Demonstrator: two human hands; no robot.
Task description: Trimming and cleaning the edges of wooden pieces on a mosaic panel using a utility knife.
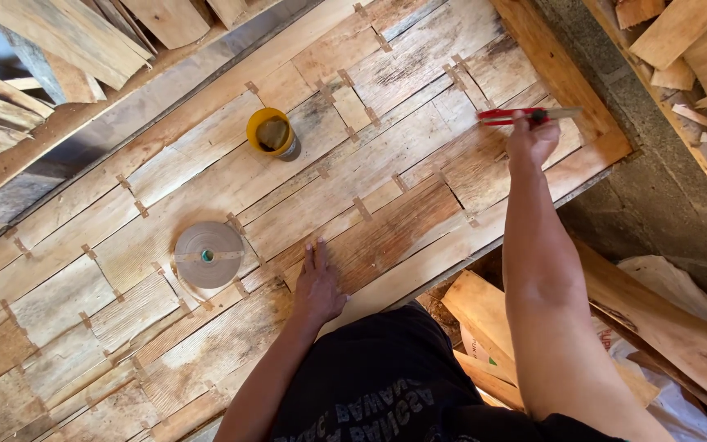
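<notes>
My left hand point(317, 285) lies flat, fingers together, on a large sheet of pieced wood veneer point(386, 164), near its front edge. My right hand point(531, 141) reaches far out to the sheet's right end and grips a red-handled utility knife point(525, 115), its blade pointing right. A roll of brown paper tape point(207, 254) lies flat on the veneer just left of my left hand. Small tape patches point(361, 207) bridge the seams between the veneer strips.
A yellow-rimmed cup point(271, 133) with liquid stands on the veneer further back. Loose veneer offcuts pile up at the top left point(59, 41), the top right point(697, 41) and below the table edge at right point(664, 319). A grey concrete strip point(656, 180) runs beside the table.
</notes>
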